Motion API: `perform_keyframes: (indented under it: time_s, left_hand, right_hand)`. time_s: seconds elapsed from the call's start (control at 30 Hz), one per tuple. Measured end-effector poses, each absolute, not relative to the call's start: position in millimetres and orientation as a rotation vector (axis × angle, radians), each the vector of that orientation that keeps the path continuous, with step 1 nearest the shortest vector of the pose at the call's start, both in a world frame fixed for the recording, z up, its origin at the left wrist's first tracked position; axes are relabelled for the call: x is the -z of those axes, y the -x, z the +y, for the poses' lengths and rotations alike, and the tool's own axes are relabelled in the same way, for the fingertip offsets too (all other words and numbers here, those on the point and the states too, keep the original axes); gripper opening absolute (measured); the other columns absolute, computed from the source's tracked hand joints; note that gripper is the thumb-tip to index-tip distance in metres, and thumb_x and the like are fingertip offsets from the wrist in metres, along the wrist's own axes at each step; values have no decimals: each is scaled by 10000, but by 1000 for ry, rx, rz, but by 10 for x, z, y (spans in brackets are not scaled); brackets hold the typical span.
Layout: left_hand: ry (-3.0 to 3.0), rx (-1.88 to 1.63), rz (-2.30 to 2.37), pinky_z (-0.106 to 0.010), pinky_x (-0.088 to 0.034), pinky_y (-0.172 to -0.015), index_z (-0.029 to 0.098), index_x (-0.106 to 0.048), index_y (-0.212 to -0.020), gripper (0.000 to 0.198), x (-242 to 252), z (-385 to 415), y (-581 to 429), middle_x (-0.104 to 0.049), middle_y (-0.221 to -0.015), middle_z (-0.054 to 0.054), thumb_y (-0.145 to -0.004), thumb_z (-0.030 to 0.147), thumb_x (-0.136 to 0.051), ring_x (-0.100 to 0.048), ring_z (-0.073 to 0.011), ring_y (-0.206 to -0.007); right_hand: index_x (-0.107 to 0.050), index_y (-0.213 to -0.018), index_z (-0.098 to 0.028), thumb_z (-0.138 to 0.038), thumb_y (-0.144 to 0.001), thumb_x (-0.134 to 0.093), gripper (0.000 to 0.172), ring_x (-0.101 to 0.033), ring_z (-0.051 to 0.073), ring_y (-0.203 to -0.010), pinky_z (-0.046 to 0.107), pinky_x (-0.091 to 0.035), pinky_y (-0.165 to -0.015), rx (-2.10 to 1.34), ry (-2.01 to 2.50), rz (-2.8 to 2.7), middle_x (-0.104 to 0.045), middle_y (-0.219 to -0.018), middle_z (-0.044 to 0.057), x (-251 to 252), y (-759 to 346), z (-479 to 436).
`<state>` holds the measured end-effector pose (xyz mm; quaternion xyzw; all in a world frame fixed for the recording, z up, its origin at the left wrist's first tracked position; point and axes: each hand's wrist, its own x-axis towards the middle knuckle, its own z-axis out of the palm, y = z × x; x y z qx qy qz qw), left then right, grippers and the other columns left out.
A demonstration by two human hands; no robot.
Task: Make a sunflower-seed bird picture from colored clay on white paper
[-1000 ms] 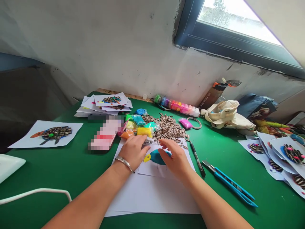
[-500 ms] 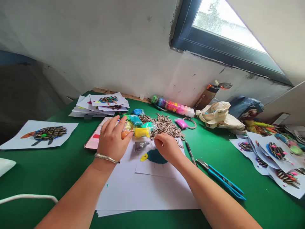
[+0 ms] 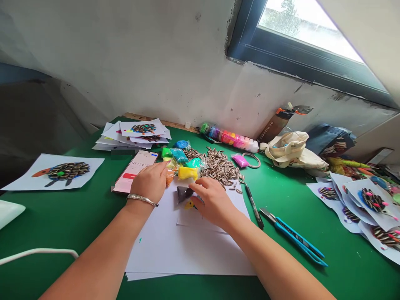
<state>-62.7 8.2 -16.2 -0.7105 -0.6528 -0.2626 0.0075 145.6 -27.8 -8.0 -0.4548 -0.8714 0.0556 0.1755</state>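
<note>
My left hand (image 3: 151, 182), with a silver bangle (image 3: 142, 199) on its wrist, grips a clear bag of orange clay (image 3: 170, 176) among the clay packets. A yellow clay packet (image 3: 188, 173) lies just beyond it. My right hand (image 3: 212, 201) rests on a drawing with a yellow bird head (image 3: 189, 204), and its fingers reach towards a dark grey clay lump (image 3: 184, 193). The hand hides most of the drawing's body. A heap of striped sunflower seeds (image 3: 220, 166) lies past my right fingers. A phone showing a timer (image 3: 135, 171) sits left of my left hand.
The green table (image 3: 62, 225) holds white paper sheets (image 3: 187, 250) under my hands. A blue utility knife (image 3: 295, 239) and black marker (image 3: 254, 212) lie to the right. Seed-decorated pictures (image 3: 370, 200) are piled far right, and a cloth bag (image 3: 290, 150) sits against the wall.
My right hand has moved left, now covering the drawing's blue body and nearing the dark clay. My left hand has shifted slightly right onto the orange clay bag, uncovering more of the phone.
</note>
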Motion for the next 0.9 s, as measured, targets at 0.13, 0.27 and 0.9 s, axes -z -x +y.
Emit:
perform_keyframes:
  time_s: [0.13,0.27,0.9]
  left_hand:
    - [2137,925,-2061,-334,-516,-790,217,-680,-1117,355,97,39,621,-729,-1068,-47,-922,287,-391,-673,-246,-955]
    - [2091,1150,-1975,-317,-517,-802,212,-697,-1087,340,10,-24,598,-738,-1041,-37,-926,300,-411,-679,-228,-949]
    - [2242,1708,-2282,-270,-582,-679,252,-732,-994,267,-122,-232,374,-760,-878,19,-831,399,-581,-709,-182,-778]
  right_hand:
    - [-640,-953,-212,-194,-856,-575,118,-539,206,-878,317,-392,-736,-36,1330,-2527,-626,-939,74,83,-1331,-93]
    - [-645,-948,-205,-192,-844,-591,118,-555,201,-876,314,-405,-758,-80,1318,-2475,-631,-931,69,115,-1338,34]
    - [-589,-897,-206,-103,-820,-575,130,-520,207,-841,347,-358,-720,-59,1367,-2575,-628,-909,52,74,-1918,-761]
